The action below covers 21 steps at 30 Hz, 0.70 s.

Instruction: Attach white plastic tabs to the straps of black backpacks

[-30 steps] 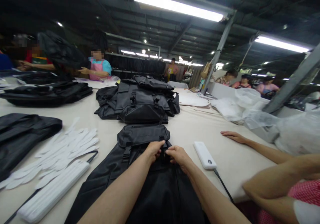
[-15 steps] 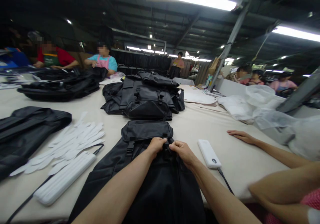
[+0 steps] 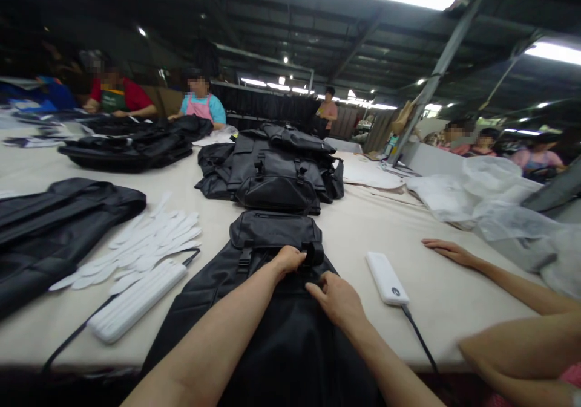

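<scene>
A black coated-fabric backpack (image 3: pixel 272 228) lies flat on the white-covered table in front of me, with its quilted body running toward me. My left hand (image 3: pixel 288 260) sits at the top of the bag, its fingers curled on a strap just left of a black buckle (image 3: pixel 313 253). My right hand (image 3: pixel 333 301) rests lower on the bag's front, apart from the buckle, holding nothing. A white power bank (image 3: pixel 387 278) with a black cable lies to the right of my right hand, not touching it.
A pile of black backpacks (image 3: pixel 272 177) stands just beyond. To the left lie white glove-shaped pieces (image 3: pixel 145 244), a ribbed white bundle (image 3: pixel 138 293) and black bags (image 3: pixel 49 231). Plastic sheeting (image 3: pixel 481 198) lies right. A co-worker's bare arm (image 3: pixel 494 277) rests nearby, and other people work around.
My right hand has moved back off the buckle toward me, opening a gap between my hands. The whole view has shifted, with the table contents sitting further right and higher in the frame.
</scene>
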{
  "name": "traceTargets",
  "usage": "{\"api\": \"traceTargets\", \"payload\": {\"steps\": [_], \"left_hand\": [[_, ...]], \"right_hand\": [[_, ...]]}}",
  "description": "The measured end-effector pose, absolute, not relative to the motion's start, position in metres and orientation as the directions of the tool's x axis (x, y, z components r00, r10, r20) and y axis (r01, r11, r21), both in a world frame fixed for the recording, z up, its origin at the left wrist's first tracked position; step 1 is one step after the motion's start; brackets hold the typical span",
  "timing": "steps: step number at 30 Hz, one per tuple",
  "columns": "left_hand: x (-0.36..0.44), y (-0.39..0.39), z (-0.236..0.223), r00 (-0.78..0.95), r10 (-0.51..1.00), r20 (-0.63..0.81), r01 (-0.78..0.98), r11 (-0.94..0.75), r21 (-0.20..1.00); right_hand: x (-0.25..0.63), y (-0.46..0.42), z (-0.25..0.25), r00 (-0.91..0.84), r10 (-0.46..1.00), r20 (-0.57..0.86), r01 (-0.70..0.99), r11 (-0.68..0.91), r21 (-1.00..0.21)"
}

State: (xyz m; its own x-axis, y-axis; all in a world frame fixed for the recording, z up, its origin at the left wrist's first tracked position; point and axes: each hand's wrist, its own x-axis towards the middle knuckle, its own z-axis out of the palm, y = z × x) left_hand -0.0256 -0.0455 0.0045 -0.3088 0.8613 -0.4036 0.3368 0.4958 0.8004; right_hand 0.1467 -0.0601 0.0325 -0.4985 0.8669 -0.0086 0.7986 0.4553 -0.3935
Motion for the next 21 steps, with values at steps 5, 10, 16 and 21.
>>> {"api": "traceTargets", "payload": {"steps": [5,10,16,21], "left_hand": [[-0.023,-0.049,0.004,-0.322,0.870,-0.373,0.365,0.478,0.799],[-0.021,-0.051,0.000,-0.347,0.882,-0.320,0.387,0.445,0.807],[-0.021,-0.053,-0.004,-0.363,0.892,-0.269,0.413,0.413,0.812],[-0.018,-0.057,-0.004,-0.406,0.888,-0.218,0.451,0.402,0.797]], "right_hand": [[0.109,-0.078,0.025,-0.572,0.820,0.020,0.812,0.569,-0.130],[0.113,-0.075,0.024,-0.716,0.699,0.005,0.699,0.716,0.000],[0.125,-0.061,0.018,-0.834,0.552,0.014,0.552,0.834,-0.002],[0.136,-0.060,0.019,-0.932,0.360,-0.039,0.359,0.933,0.013]]}}
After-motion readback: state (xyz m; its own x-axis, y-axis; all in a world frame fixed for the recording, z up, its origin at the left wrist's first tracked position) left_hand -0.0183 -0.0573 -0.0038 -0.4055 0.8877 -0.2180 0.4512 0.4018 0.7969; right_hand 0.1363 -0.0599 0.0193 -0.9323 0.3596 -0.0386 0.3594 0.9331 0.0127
